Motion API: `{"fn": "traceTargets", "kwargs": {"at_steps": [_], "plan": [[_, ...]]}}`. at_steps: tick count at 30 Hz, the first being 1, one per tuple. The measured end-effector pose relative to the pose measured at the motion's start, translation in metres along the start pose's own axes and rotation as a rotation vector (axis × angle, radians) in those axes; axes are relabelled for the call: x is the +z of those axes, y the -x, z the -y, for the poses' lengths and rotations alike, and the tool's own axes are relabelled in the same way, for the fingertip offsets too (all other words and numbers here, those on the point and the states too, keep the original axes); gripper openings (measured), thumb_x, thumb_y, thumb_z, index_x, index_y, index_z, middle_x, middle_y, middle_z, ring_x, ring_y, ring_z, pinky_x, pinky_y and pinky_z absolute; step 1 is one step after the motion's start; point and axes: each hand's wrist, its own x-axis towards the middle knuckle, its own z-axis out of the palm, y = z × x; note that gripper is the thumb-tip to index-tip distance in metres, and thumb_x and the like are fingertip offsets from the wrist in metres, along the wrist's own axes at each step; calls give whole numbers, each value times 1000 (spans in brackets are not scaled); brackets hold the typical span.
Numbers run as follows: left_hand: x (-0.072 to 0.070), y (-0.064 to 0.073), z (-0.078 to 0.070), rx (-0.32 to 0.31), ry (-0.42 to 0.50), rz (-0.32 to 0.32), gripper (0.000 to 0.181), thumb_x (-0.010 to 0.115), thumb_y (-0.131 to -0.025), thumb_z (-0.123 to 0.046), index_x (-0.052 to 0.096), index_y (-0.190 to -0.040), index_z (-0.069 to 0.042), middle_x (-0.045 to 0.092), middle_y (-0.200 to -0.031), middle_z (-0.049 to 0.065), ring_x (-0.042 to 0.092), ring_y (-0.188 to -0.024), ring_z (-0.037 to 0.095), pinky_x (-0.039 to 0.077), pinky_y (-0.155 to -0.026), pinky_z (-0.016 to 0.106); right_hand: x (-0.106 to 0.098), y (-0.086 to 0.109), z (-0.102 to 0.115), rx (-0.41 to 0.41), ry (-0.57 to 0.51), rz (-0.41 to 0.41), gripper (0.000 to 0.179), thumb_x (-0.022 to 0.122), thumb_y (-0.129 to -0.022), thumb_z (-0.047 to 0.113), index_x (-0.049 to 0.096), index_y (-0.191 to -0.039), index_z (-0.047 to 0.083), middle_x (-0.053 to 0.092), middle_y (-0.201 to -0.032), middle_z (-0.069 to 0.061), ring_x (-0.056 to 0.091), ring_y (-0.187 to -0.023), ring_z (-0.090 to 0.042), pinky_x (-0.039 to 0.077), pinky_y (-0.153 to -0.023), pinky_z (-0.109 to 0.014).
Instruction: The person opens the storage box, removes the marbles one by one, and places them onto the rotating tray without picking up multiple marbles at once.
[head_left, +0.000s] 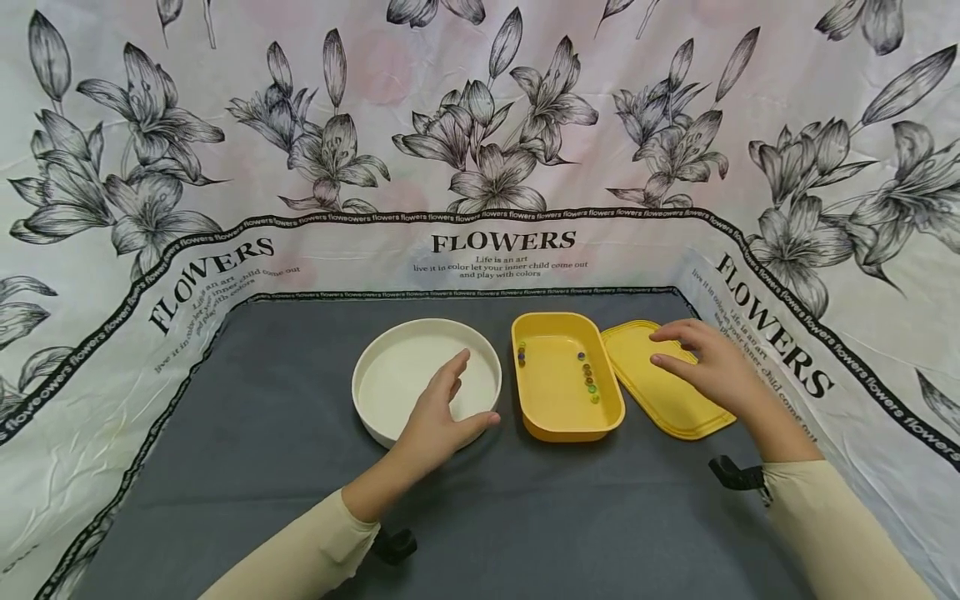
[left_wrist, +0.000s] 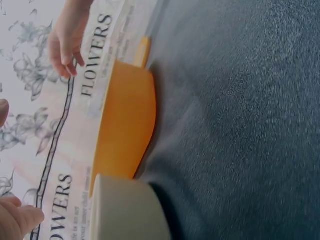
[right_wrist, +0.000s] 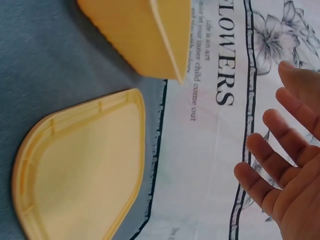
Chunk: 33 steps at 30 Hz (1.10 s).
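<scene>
In the head view my left hand (head_left: 435, 421) hovers over the near right part of a round white dish (head_left: 382, 375), thumb and fingers spread apart and holding nothing. My right hand (head_left: 708, 367) is raised above a yellow lid (head_left: 660, 392), its fingers loosely bent with nothing between them. Between the hands stands a yellow rectangular container (head_left: 555, 400). Several small coloured beads (head_left: 588, 379) lie in it, most in a row along its right side and a few at the left wall (head_left: 517, 375). The lid rests flat, one edge against the container.
A dark grey cloth (head_left: 262, 433) covers the table. Behind and at both sides rises a white flower-printed sheet (head_left: 495, 175) with black lettering. Black wrist straps with camera mounts (head_left: 393, 546) sit under both wrists.
</scene>
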Motion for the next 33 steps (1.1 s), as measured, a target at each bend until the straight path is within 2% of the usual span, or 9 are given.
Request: {"fn": "traceTargets", "kwargs": {"at_steps": [6, 11, 19, 27, 33], "plan": [[-13, 4, 3, 67, -68, -1, 100, 90, -81, -28, 32, -161, -15, 35, -164, 2, 37, -151, 22, 34, -122, 38, 3, -16, 13, -46, 31, 36, 31, 74, -97, 31, 72, -123, 14, 60, -134, -10, 56, -124, -37, 49, -95, -63], [-27, 9, 7, 93, -145, -12, 100, 91, -80, -31, 34, -161, -18, 38, -163, 3, 40, -149, 26, 37, -120, 45, 9, -33, 20, -96, 24, 71, 30, 74, -97, 30, 72, -122, 13, 60, -134, -10, 53, -127, -36, 46, -100, -63], [-54, 18, 14, 52, -187, -28, 99, 86, -82, -49, 32, -161, -26, 36, -164, -1, 36, -151, 26, 35, -119, 55, 27, -56, 24, -152, 6, 141, 29, 76, -95, 27, 73, -121, 17, 59, -133, -7, 54, -127, -34, 47, -104, -60], [-81, 30, 29, -3, -212, -72, 102, 89, -81, -39, 29, -163, -26, 34, -165, 5, 35, -150, 40, 34, -117, 63, 41, -75, 35, -191, 6, 225, 30, 79, -93, 23, 73, -122, 17, 58, -136, -8, 51, -131, -34, 45, -107, -60], [-95, 33, 45, -34, -244, -96, 107, 89, -79, -44, 27, -164, -25, 31, -166, 11, 31, -151, 39, 35, -114, 66, 56, -89, 39, -180, -15, 273, 30, 80, -92, 22, 74, -121, 17, 58, -136, -8, 50, -131, -33, 43, -109, -59]]}}
